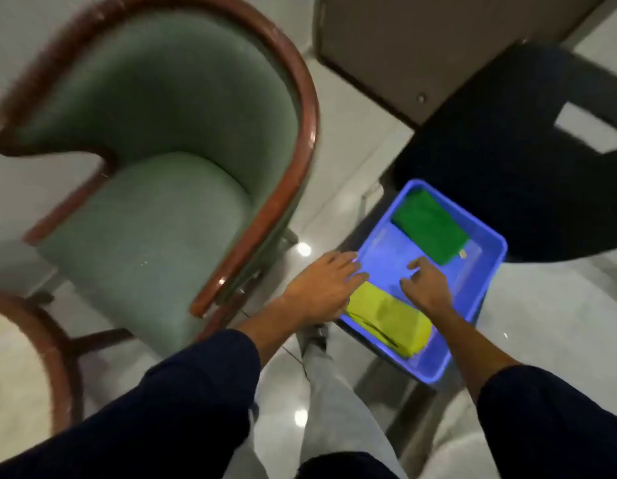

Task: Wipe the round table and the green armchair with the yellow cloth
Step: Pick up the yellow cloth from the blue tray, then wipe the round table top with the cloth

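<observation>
The green armchair [155, 188] with a brown wooden rim fills the upper left. A folded yellow cloth [390, 321] lies in the near end of a blue plastic tray [487, 257]. My left hand [321, 288] rests flat at the tray's left rim, its fingers spread and touching the far edge of the yellow cloth. My right hand [426, 286] hovers over the tray's middle, just beyond the cloth, with fingers bent and apart. Neither hand holds anything. A curved wooden rim of the round table [54, 347] shows at the lower left.
A folded green cloth [430, 229] lies in the tray's far end. The tray sits on a low stand above a glossy pale floor. A dark chair [528, 160] and a brown cabinet [421, 39] stand behind. My grey trouser leg [328, 392] is below.
</observation>
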### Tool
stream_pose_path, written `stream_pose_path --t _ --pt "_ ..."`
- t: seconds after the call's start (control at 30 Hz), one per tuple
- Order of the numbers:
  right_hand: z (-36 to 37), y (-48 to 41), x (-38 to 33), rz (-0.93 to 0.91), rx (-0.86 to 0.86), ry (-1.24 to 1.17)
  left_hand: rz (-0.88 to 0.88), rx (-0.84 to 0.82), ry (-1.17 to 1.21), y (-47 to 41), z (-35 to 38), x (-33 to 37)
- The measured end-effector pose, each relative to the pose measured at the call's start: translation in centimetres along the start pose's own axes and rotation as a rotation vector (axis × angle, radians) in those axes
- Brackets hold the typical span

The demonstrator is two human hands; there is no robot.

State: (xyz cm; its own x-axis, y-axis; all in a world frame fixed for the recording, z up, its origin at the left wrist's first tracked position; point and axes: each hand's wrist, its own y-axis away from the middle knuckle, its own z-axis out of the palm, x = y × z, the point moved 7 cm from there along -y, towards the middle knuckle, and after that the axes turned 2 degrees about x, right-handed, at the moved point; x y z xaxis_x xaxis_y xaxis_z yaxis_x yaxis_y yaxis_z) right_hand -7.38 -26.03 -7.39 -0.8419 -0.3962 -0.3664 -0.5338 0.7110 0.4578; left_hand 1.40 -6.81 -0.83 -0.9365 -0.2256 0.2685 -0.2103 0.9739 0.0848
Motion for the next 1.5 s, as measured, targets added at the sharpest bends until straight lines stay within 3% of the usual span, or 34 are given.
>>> stream_pose_path --t 0.13,0.27,0.43,0.57,0.63,0.87,1.0,1.07,1.17,1.27,1.37,1.43,1.5 --pt "4.6 -1.4 7.1 -0.001 -0.32 0.389 -0.114 -0.289 0.128 -3.6 9.5 2.1" --pt "7.1 -1.7 9.5 0.038 -0.447 0.522 -0.17 -0.455 0.162 -5.2 13.5 2.7" --pt "7.1 -1.9 8.6 -0.035 -0.456 0.64 -0.214 -0.452 0.231 -4.7 12.2 3.3" --pt "7.8 -1.1 8.1 0.056 -0.574 0.427 -0.292 -0.417 0.287 -3.7 10.9 2.3" --pt "7.5 -0.4 5.2 -0.08 -0.582 0.453 -0.336 -0.371 0.345 -3.0 9.7 1.6" --pt "4.9 8.6 -11.9 -0.921 -0.419 0.917 -0.474 -0.196 0.525 4.6 4.1 -3.2" --pt "4.3 15.7 -22.8 -1.154 -0.442 0.849 -0.573 -0.097 0.636 14.7 1.8 -6.7" --pt "4.3 18.4 -27.2 -1.137 -0.504 0.709 -0.598 -0.019 0.785 19.2 0.7 -7.7" --pt "8.2 23.1 -33.8 -1.033 -0.629 0.49 -0.783 0.09 1.015 29.9 0.3 -11.2" --pt "16.7 27.2 -39.2 -0.949 -0.724 0.316 -1.054 0.279 1.335 43.4 2.2 -15.0" --pt "28.5 29.2 -40.8 -0.75 -0.761 0.243 -1.39 0.527 1.542 55.8 6.9 -17.7" --pt "37.1 30.3 -40.8 -0.59 -0.801 0.202 -1.586 0.557 1.569 61.9 11.0 -18.5" --pt "43.3 31.3 -41.4 -0.552 -0.734 0.201 -1.712 0.445 1.44 65.7 14.5 -19.5"
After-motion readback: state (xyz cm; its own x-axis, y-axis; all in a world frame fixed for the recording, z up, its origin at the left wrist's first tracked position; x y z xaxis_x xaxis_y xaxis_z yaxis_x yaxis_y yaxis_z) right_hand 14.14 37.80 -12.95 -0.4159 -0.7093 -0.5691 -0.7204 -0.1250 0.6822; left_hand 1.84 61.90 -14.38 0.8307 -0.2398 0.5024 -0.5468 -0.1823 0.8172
